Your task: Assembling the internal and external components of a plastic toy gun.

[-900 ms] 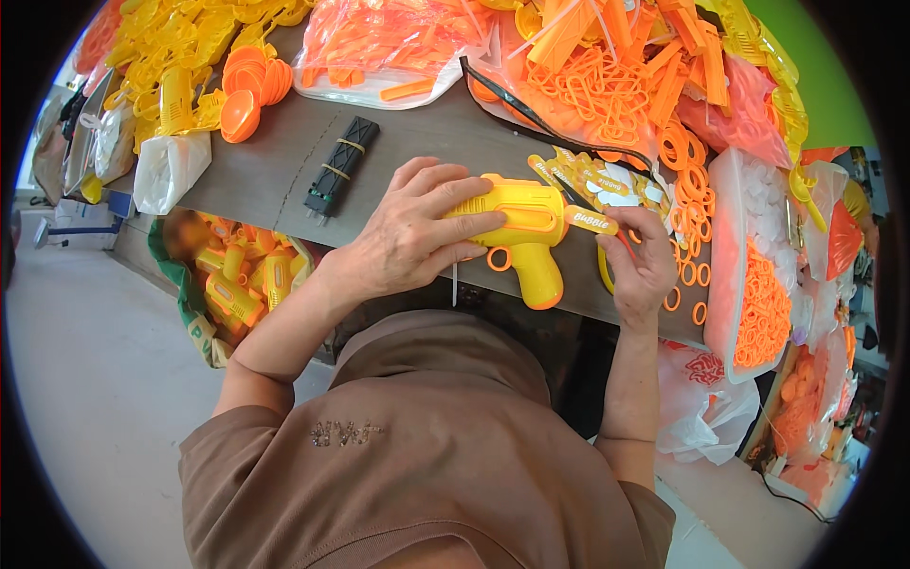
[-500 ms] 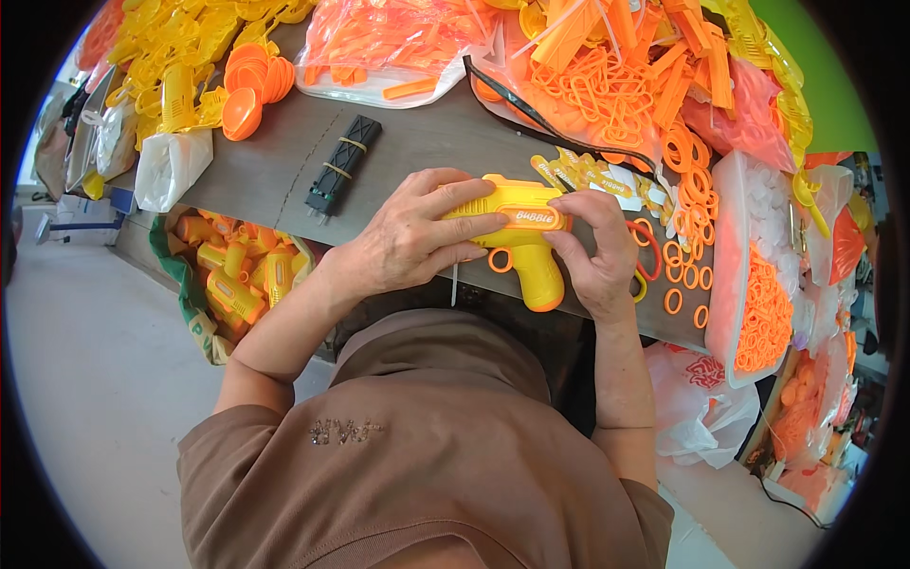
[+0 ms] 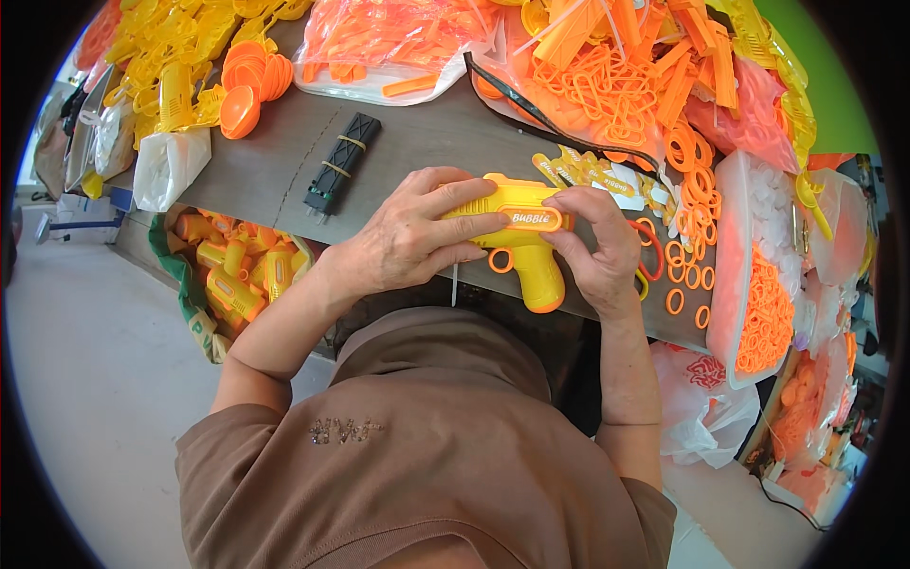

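Note:
My left hand (image 3: 409, 228) is wrapped round the barrel of a yellow toy gun (image 3: 538, 270), its fingers stretched along the side. The gun lies sideways over the table's near edge, grip pointing toward me and orange ring trigger (image 3: 500, 260) under the barrel. On its upturned side sits an orange oval panel with a printed sticker (image 3: 527, 219). At the panel's right end, the forefinger and thumb of my right hand (image 3: 602, 248) press on the gun from both sides. Just beyond that hand, printed sticker sheets (image 3: 592, 173) lie on the table.
A black rubber-banded part (image 3: 342, 163) lies on the grey table (image 3: 275, 171). Orange rings (image 3: 675, 302) lie at the right, beside a bin (image 3: 722, 284) of small orange parts. Bags of orange parts (image 3: 393, 43) line the back. A sack of toy guns (image 3: 204, 324) stands lower left.
My right forefinger and thumb have shifted slightly left along the sticker's right end. The left hand and the toy gun stay where they were.

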{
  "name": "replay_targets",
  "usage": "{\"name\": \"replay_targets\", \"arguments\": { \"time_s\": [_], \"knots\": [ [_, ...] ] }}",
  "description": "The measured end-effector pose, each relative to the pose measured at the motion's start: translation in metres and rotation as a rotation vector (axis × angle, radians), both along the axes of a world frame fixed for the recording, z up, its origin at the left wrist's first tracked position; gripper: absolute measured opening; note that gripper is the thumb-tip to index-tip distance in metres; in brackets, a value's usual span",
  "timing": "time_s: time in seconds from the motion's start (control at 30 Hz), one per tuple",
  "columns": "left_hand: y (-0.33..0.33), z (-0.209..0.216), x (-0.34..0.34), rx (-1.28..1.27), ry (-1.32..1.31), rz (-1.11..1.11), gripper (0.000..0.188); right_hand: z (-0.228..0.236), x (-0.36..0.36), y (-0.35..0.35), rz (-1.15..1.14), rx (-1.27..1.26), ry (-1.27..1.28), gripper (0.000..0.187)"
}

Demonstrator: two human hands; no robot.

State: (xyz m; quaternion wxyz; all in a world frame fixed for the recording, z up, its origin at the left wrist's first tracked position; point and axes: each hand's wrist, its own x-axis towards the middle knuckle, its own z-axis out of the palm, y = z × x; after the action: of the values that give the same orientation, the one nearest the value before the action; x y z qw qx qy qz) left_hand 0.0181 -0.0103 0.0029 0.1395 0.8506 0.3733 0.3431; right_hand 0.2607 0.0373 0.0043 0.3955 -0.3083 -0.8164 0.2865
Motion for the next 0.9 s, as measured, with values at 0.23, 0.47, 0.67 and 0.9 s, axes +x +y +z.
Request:
{"name": "replay_targets", "arguments": {
  "time_s": [0.23,0.47,0.67,0.9],
  "knots": [
    [-0.001,0.004,0.001,-0.002,0.027,0.003,0.045,0.0,-0.002,-0.002,-0.015,0.017,-0.024,0.037],
    [-0.003,0.01,0.002,-0.031,0.08,0.01,0.05,0.0,0.0,-0.008,0.001,-0.095,-0.008,0.037],
    [-0.001,0.006,0.003,-0.014,0.064,0.006,0.051,-0.016,-0.013,-0.013,-0.049,-0.57,0.338,0.024],
    [-0.002,0.003,0.004,-0.012,0.063,0.014,0.049,-0.014,-0.015,-0.007,0.022,-0.873,0.534,0.018]
  ]
}}
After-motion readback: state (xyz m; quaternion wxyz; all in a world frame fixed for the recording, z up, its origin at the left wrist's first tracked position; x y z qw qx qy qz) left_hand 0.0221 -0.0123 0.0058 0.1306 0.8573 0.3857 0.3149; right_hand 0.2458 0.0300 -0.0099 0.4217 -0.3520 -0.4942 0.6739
